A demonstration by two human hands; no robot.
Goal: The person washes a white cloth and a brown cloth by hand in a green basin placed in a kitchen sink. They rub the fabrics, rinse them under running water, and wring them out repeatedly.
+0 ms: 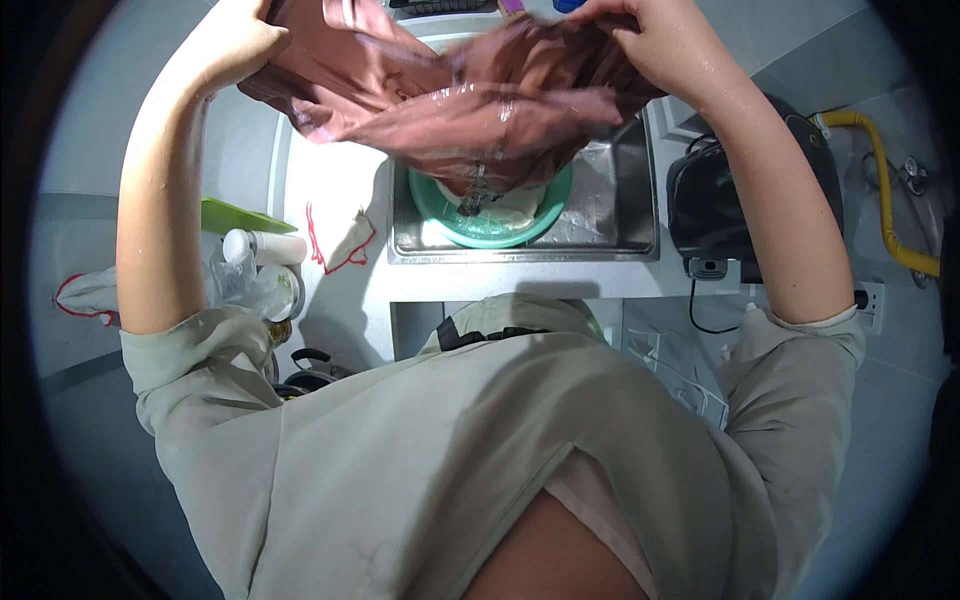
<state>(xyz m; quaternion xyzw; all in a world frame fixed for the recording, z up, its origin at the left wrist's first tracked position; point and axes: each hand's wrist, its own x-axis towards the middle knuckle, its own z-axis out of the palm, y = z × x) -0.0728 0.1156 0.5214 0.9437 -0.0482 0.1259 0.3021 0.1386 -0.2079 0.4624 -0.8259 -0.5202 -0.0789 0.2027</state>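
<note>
A wet, reddish-brown garment [480,124] hangs spread between my two raised hands. My left hand [244,37] grips its upper left part, and my right hand [645,34] pinches its upper right part. The lower folds droop over a green plastic basin [491,241], with the lowest tip at or just above the basin's contents; contact cannot be made out. Pale cloth [525,214] and water show inside the basin. It stands in the left part of a stainless steel sink [619,217]. The garment hides the far side of the basin and sink.
Left on the white counter [337,165] lie a red-edged white cloth [345,236], a green board [244,217], and a white bottle [266,247] beside jars. Right of the sink stands a black appliance [705,210] with a cord. A yellow hose [885,187] runs along the right wall.
</note>
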